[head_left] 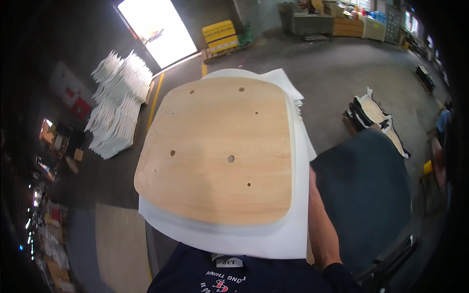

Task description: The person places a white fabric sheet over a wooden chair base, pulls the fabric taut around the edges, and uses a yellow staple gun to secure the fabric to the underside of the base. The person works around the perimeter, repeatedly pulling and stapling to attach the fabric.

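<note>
A pale plywood seat panel (215, 141) with rounded corners and several drilled holes lies directly in front of me. Under it, a larger white foam-like sheet (229, 239) sticks out along the near and right sides. More white sheet corners (288, 88) show behind the panel's far right. My right forearm reaches up along the sheet's right edge, and only a sliver of my right hand (312, 180) shows there; its fingers are hidden. Beside that hand is a dark, seat-shaped panel or pad (364, 200). My left hand is out of sight.
Tall stacks of wavy white sheets (119, 102) stand at the left, near a bright doorway (159, 31). A yellow box (220, 36) is at the back. Black and pale curved pieces (376, 115) lie on the right floor. A flat board (122, 244) is at lower left.
</note>
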`<action>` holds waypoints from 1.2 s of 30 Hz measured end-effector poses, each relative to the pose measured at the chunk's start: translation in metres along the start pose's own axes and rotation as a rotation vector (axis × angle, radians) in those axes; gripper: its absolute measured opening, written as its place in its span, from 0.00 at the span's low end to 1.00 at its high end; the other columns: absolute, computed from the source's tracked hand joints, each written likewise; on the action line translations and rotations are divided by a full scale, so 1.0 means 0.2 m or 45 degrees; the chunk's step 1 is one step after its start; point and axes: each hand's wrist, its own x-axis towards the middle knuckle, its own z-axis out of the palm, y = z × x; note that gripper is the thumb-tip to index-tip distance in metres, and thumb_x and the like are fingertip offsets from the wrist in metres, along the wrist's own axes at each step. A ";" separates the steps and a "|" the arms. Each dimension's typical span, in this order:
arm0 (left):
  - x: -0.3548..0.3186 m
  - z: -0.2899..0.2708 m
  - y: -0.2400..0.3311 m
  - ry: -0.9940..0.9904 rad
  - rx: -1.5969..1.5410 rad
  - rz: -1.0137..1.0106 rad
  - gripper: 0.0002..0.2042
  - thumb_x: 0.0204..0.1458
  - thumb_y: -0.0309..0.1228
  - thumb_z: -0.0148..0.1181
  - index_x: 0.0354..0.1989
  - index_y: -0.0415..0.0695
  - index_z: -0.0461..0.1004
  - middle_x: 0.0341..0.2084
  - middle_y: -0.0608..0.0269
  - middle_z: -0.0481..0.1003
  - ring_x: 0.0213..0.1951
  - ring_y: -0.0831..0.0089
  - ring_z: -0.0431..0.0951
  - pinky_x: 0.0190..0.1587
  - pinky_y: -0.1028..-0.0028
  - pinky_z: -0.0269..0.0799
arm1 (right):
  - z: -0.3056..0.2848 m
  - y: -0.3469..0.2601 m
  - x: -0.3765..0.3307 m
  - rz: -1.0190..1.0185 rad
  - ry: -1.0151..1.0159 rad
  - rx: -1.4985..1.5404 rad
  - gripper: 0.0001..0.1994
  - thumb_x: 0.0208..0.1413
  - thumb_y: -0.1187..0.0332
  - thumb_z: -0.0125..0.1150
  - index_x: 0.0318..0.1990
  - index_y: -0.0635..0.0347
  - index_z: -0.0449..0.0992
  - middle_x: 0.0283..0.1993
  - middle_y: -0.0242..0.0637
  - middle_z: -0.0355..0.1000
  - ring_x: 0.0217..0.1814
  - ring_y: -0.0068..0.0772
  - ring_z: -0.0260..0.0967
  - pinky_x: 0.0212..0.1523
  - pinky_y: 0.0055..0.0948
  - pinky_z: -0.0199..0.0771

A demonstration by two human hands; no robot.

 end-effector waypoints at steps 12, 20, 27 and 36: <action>-0.24 1.22 -0.44 -0.774 0.236 -0.280 0.38 0.65 0.61 0.38 0.71 0.41 0.63 0.67 0.54 0.67 0.66 0.59 0.68 0.70 0.60 0.61 | 0.05 -0.78 -0.43 -0.137 -0.821 0.895 0.31 0.67 0.43 0.53 0.68 0.55 0.69 0.63 0.46 0.72 0.62 0.37 0.72 0.61 0.40 0.75; -0.38 2.09 -0.85 -1.400 0.119 -0.731 0.39 0.65 0.62 0.38 0.71 0.40 0.63 0.68 0.53 0.67 0.67 0.58 0.67 0.71 0.59 0.60 | -0.15 -1.43 -0.52 -0.453 0.237 -0.299 0.31 0.58 0.49 0.66 0.62 0.63 0.72 0.53 0.45 0.78 0.49 0.40 0.79 0.50 0.35 0.81; -0.40 2.58 -1.58 -1.704 0.074 -1.320 0.40 0.65 0.63 0.38 0.71 0.40 0.62 0.68 0.53 0.66 0.68 0.58 0.66 0.71 0.59 0.60 | -0.83 -1.79 -1.11 -0.604 0.640 -0.191 0.30 0.54 0.57 0.68 0.62 0.63 0.71 0.53 0.47 0.77 0.51 0.40 0.79 0.52 0.37 0.79; -0.38 2.16 -2.73 -1.589 1.274 -1.028 0.37 0.69 0.58 0.29 0.69 0.39 0.66 0.59 0.56 0.75 0.58 0.65 0.76 0.64 0.65 0.68 | -1.74 -1.57 -1.61 -0.736 1.216 -0.448 0.37 0.50 0.65 0.73 0.68 0.63 0.65 0.57 0.43 0.74 0.52 0.39 0.78 0.52 0.37 0.80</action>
